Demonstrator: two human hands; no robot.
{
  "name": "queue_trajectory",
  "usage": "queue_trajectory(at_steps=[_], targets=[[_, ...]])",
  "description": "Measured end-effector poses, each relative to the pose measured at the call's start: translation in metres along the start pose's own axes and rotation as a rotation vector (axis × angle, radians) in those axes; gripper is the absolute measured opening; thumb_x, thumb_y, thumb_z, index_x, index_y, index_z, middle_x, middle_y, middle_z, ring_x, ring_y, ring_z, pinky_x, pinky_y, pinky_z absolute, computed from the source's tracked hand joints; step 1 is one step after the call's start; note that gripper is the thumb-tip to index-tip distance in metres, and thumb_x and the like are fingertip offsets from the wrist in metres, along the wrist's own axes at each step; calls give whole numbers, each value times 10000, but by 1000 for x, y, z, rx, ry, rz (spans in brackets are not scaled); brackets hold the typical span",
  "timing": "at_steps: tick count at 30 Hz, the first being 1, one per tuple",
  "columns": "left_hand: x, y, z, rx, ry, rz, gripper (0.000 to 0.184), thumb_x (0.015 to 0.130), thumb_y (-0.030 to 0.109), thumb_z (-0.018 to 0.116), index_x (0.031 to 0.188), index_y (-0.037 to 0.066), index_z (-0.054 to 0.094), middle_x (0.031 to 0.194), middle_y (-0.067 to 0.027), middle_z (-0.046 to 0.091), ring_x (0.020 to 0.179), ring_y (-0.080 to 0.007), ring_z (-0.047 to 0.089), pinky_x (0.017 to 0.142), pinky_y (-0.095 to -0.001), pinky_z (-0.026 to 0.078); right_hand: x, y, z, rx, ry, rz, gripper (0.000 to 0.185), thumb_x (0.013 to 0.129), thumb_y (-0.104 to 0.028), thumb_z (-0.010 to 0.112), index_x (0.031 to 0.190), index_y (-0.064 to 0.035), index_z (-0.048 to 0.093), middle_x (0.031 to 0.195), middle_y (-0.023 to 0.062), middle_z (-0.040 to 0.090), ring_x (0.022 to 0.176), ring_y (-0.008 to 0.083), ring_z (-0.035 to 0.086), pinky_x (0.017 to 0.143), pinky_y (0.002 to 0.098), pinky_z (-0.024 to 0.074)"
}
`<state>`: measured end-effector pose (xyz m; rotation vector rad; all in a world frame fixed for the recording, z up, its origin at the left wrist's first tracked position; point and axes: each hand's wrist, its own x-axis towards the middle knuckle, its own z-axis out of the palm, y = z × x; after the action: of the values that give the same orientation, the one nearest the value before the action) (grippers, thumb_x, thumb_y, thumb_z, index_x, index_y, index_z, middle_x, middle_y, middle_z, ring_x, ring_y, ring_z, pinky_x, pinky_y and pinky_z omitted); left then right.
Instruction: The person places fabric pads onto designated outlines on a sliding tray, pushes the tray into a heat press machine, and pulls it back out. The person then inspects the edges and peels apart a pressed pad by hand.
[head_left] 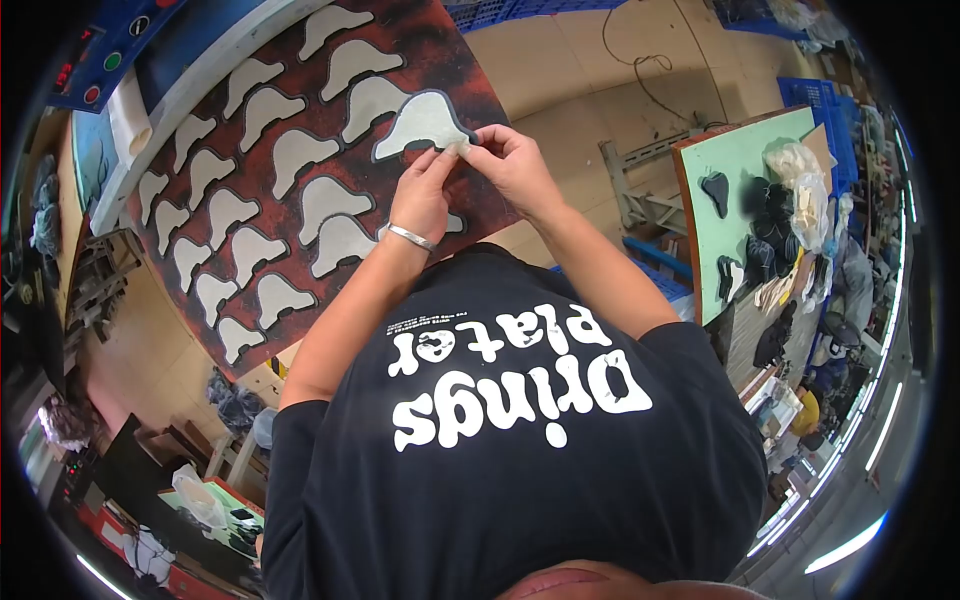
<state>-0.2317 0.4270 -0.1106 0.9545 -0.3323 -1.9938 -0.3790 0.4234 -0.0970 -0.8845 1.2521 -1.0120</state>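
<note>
A pale, hump-shaped cut-out piece (424, 116) with a dark edge is held up over the near right part of a dark red board (440, 48). My left hand (420, 196), with a silver bracelet at the wrist, pinches its lower edge. At its right corner, my right hand (512, 168) has thumb and fingers closed on the same piece. Both sets of fingertips almost meet. Many similar pieces (303, 160) lie spaced across the board in slanting rows, and one beside my left wrist is partly hidden by it.
A blue control panel (125, 45) with buttons and a red display is at the upper left, near a pale machine frame (118, 185). To the right stands a green-topped table (745, 150) with dark pieces and plastic bags. Blue crates (520, 10) are at the top.
</note>
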Motion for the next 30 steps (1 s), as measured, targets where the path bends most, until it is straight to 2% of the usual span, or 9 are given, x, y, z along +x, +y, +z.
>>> queue_trajectory(at_steps=[9,12,15,19,22,23,26,27,30], targets=[[-3,9,-1,-72,98,15,207,933,213,609,1081,70,616,1002,-21,654,937,-133,596,797,-294,433,8,-3,13,345,-75,84,235,892,-79,612,1095,39,607,947,73,669,834,102,627,752,247,512],[-1,10,-7,-64,76,20,212,944,247,579,1093,99,603,988,-31,655,969,-160,586,887,-335,399,12,-5,16,399,-105,131,219,911,-86,592,1088,40,621,956,82,673,855,121,642,765,262,523],[-2,12,-8,-71,115,28,191,931,236,599,1050,88,618,972,-30,653,909,-151,600,800,-307,438,18,-5,13,305,-138,138,206,919,-98,589,1068,36,638,949,77,676,850,121,641,768,266,524],[-27,32,-14,633,267,66,208,889,207,650,1005,34,654,982,-21,638,767,-108,604,567,-229,448,30,-23,-1,26,-272,16,192,932,-130,585,1054,2,653,943,40,672,842,101,623,772,258,508],[-30,60,-17,1084,108,706,272,841,173,677,1069,29,645,1091,-75,630,906,-175,621,701,-292,496,38,-53,-11,-208,-483,78,200,926,-132,585,1056,6,650,922,18,663,819,75,600,764,245,498],[-25,74,-12,1228,58,896,321,792,156,698,1084,36,640,1208,-128,592,1083,-257,580,936,-381,451,40,-57,-10,-224,-533,45,195,922,-133,583,1048,1,652,917,6,658,814,63,586,750,234,485],[-7,100,-16,1194,-319,703,315,778,150,701,1066,36,646,1288,-140,549,1215,-302,494,1093,-428,303,44,-76,-4,-262,-613,-51,183,921,-129,586,1040,-9,658,899,-11,652,811,62,574,736,225,474],[-3,106,-16,1212,-368,666,270,798,153,684,1033,23,654,1200,-117,617,1086,-278,587,1124,-435,253,44,-78,-2,-290,-572,-82,193,916,-140,595,1042,-8,661,912,-1,654,815,73,585,728,230,479],[-5,124,-9,1265,-332,372,215,819,135,665,989,3,662,1014,-104,691,928,-213,654,1034,-381,379,39,-80,7,-372,-436,-215,215,898,-157,625,1042,-4,667,942,24,652,830,98,608,713,246,492]])
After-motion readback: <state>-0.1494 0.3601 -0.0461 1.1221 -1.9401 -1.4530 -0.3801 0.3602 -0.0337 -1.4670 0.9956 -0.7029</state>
